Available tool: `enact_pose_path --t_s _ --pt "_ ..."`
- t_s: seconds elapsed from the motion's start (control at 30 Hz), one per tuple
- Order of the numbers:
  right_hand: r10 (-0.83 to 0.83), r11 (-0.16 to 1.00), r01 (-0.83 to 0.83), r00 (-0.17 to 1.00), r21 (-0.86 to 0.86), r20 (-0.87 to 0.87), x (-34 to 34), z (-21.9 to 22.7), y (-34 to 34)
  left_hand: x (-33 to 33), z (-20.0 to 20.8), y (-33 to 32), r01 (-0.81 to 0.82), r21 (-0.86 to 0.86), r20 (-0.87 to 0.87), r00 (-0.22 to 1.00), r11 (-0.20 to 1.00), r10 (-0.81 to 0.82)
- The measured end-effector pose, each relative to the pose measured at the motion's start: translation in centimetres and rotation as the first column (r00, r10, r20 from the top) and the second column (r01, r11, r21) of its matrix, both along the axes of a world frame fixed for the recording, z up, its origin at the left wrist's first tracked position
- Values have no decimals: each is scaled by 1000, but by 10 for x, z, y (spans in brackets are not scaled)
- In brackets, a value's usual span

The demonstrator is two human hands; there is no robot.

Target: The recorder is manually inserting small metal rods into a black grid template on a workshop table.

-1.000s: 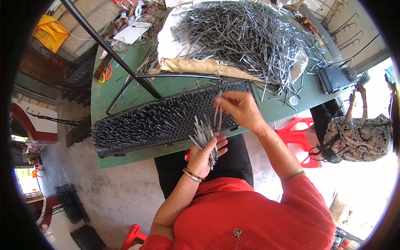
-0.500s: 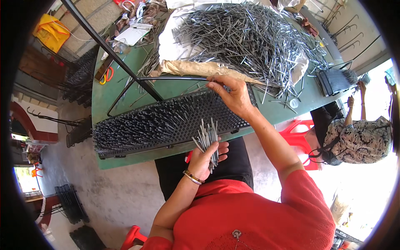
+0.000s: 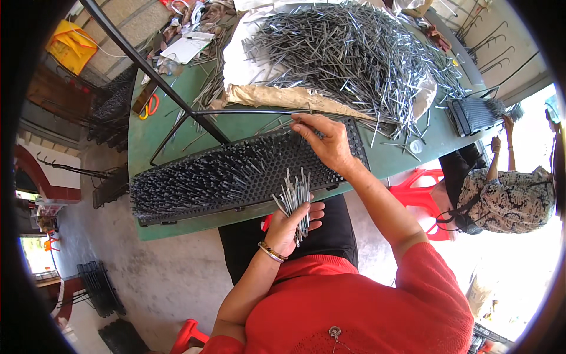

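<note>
A long black perforated board (image 3: 330, 174) lies on the green table (image 3: 147, 141), with metal pins standing in most of its holes. My left hand (image 3: 290, 224) grips a bundle of metal pins (image 3: 295, 194) just off the table's near edge. My right hand (image 3: 323, 140) reaches over the board's far right part, fingertips pinched at its back edge; whether a pin is between them I cannot tell. A big heap of loose pins (image 3: 348, 53) lies on white sheeting behind the board.
A black metal frame (image 3: 177, 100) crosses the table diagonally. Orange-handled scissors (image 3: 148, 106) and scraps lie at the far left. Another person (image 3: 501, 189) sits at the right with a second pin board (image 3: 474, 112). Red plastic stools (image 3: 421, 189) stand below.
My right hand left the bundle, went up to the board's far edge and now sits slightly lower there. The left hand with the bundle stayed put.
</note>
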State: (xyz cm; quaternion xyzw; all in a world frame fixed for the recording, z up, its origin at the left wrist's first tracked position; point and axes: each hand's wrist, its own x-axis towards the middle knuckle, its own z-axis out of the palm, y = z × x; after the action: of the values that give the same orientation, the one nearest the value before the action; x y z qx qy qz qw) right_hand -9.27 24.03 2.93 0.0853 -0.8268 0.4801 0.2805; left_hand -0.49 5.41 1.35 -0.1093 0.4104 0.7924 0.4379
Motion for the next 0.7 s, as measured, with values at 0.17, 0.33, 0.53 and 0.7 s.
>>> enact_pose_path --t_s 0.17,0.33,0.53,0.7 --pt "0 990 9 998 -138 63 4 -4 -2 1 -2 -1 7 -5 -4 1000 1000 -7" --pt "-59 995 63 997 78 -47 6 -4 -4 1 -1 -2 7 -8 -22 1000 1000 -7" --pt "48 924 34 978 382 -204 6 -1 -1 2 0 -3 7 -12 -35 999 1000 -7" --pt "74 896 31 973 443 -217 7 0 2 3 0 -2 -5 2 -42 999 1000 5"
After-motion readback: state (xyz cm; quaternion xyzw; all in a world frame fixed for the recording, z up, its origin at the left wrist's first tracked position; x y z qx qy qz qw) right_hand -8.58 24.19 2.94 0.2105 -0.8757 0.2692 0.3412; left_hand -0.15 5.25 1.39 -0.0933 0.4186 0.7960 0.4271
